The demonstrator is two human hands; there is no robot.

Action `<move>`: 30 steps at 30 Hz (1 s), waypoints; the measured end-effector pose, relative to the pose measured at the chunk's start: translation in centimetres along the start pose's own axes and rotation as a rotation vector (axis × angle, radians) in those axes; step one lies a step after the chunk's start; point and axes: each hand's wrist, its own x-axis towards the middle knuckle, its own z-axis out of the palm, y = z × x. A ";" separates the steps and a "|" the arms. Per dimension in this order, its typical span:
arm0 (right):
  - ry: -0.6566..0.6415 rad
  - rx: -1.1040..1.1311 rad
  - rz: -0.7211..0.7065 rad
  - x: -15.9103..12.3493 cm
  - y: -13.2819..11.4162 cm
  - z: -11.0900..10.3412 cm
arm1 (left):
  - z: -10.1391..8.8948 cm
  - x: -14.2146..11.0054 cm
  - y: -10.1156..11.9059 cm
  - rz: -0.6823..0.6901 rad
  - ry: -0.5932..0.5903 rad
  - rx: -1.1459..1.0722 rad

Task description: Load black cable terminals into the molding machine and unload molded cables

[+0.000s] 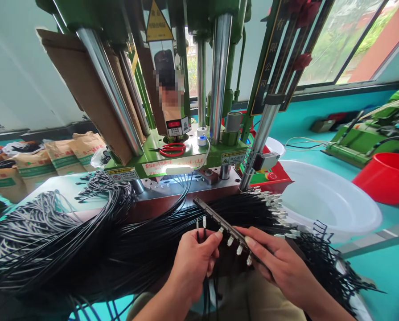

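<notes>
Several black cables with silver metal connectors (204,221) are gripped in my left hand (194,258), and its thumb and forefinger pinch one connector (221,230) at the edge of a metal strip. My right hand (276,256) is closed around the lower end of that slotted metal strip (207,209), which slants up to the left. A few silver connectors (240,248) sit in a row along the strip's lower edge. Behind both hands lies a thick bundle of black cables (242,208), its silver connector ends fanned out to the right.
A green press (219,157) with steel columns stands ahead, red-handled scissors (173,149) on its ledge. Cable coils (28,223) cover the left side. Black scraps (333,267) heap at right, near a white tub (369,214) and a red bucket (389,178). Paper sacks (62,157) stand back left.
</notes>
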 end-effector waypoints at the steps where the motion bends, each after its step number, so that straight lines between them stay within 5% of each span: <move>1: -0.001 -0.012 -0.007 0.0 0.1 0.1 | 0.1 0.0 0.0 0.006 0.002 -0.003; 13: 0.064 0.107 0.075 -0.5 -0.3 -1.0 | -1.1 -0.3 0.3 0.102 -0.019 -0.140; 30: -0.057 -0.052 0.054 -0.5 -0.4 -1.5 | -1.0 -0.4 0.1 0.018 -0.035 0.146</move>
